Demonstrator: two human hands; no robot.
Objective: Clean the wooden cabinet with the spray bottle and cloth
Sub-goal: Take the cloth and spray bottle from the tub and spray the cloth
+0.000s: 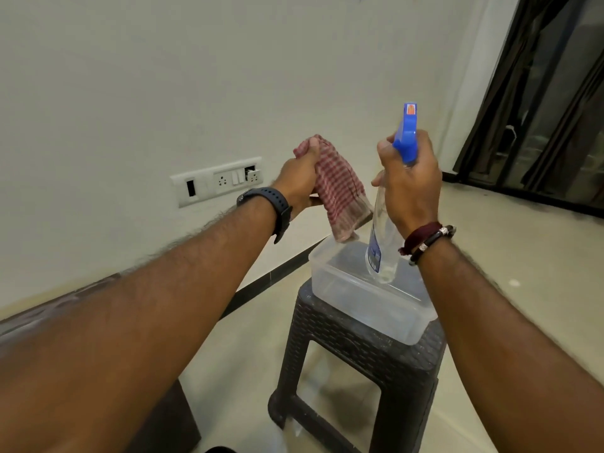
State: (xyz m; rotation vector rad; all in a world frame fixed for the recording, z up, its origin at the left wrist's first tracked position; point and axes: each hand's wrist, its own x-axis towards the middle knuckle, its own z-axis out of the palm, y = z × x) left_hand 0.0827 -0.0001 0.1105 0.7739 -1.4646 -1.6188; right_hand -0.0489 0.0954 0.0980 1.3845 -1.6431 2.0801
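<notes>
My left hand [299, 179] grips a red-and-white checked cloth [340, 194], which hangs down from the fist above a clear plastic box. My right hand [410, 188] is closed around the neck of a clear spray bottle [382, 246] with a blue trigger head [407, 135], held upright with its base just over the box. The two hands are side by side, a short gap between them. A dark wooden cabinet top [55, 308] shows at the lower left, mostly hidden under my left forearm.
The clear plastic box [362, 299] sits on a dark woven-pattern plastic stool [353, 361] on the tiled floor. A switch and socket panel [217, 181] is on the white wall behind. A dark-framed glass door with curtains [552, 103] stands at the right.
</notes>
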